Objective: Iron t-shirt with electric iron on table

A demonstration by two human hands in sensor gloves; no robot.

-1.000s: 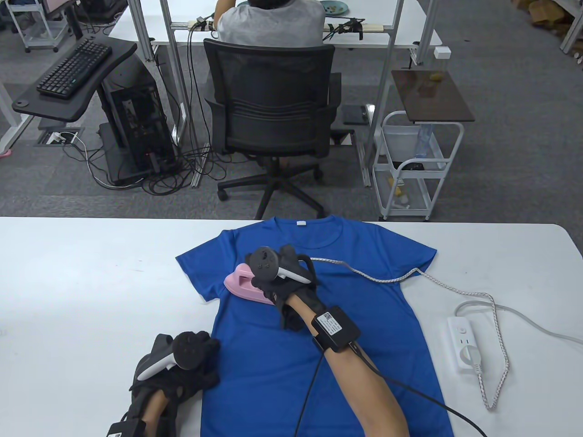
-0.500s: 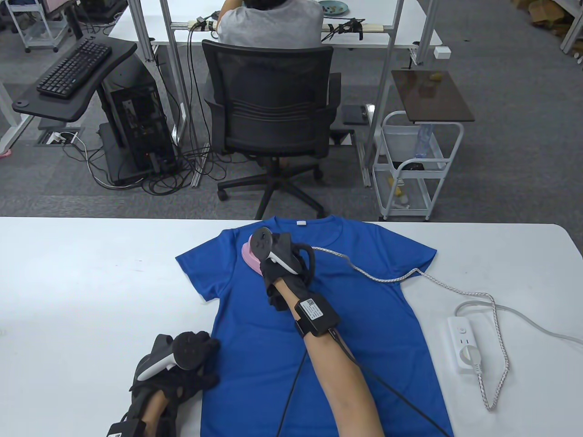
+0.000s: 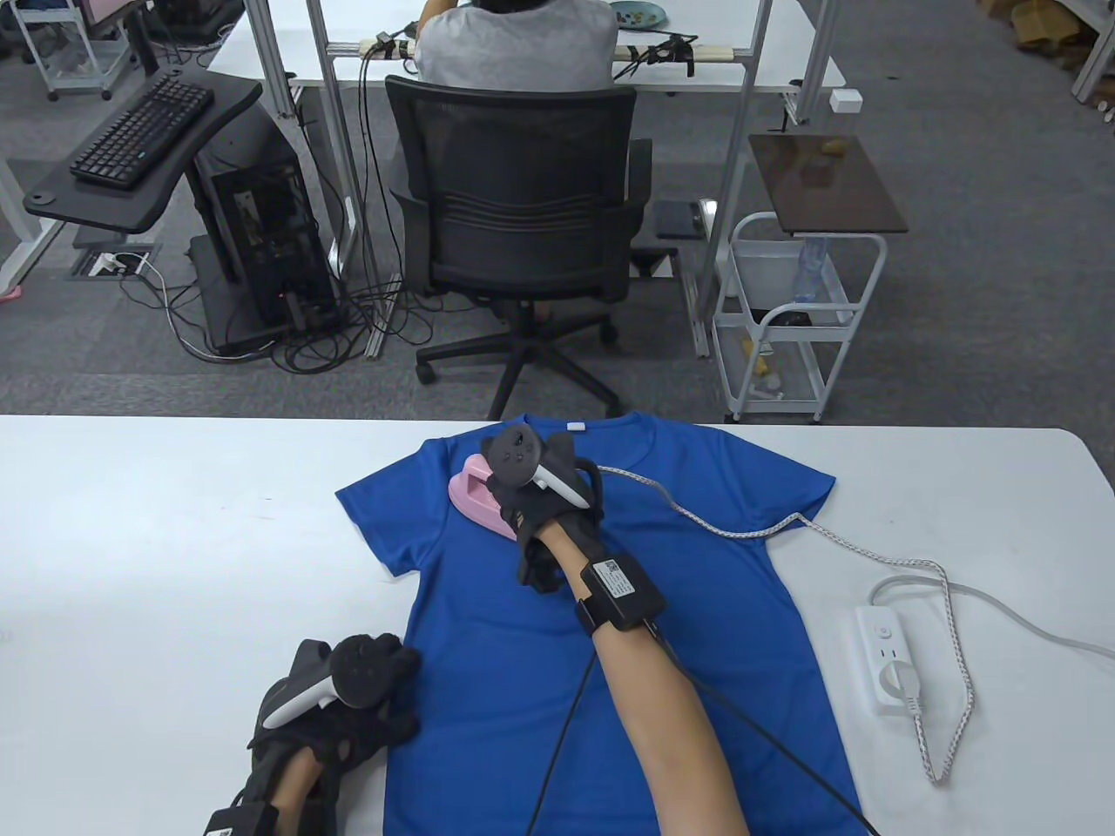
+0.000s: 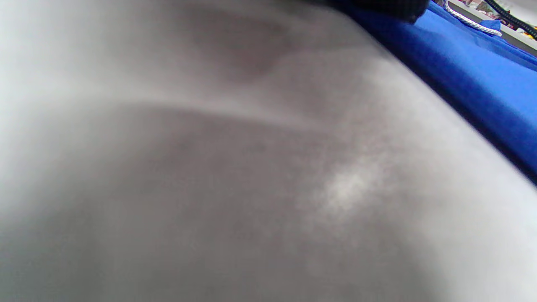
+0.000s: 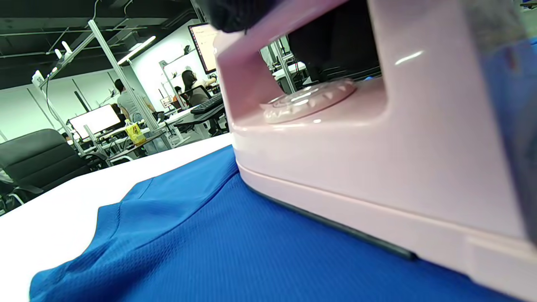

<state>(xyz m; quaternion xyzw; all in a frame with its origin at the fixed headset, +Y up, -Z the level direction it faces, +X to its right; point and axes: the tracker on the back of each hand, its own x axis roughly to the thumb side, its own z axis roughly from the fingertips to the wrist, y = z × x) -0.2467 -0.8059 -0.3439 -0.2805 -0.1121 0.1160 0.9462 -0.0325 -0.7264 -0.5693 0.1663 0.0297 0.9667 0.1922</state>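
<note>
The right hand (image 3: 531,496) has its grip around the pink iron (image 3: 475,498) on the t-shirt (image 3: 610,610), mostly hiding it. The left hand (image 3: 348,705) presses the hem; grip unclear, wrist view blurred.

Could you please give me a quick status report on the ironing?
Right hand grips pink iron, flat on blue t-shirt. Left hand rests at hem. Cord trails right, clear.

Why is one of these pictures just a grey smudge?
Left wrist view: the camera sits too close to the table, so it blurs; only the blue t-shirt shows. Right wrist view: the pink iron looms large, with glare. Table view: sharp, evenly lit.
</note>
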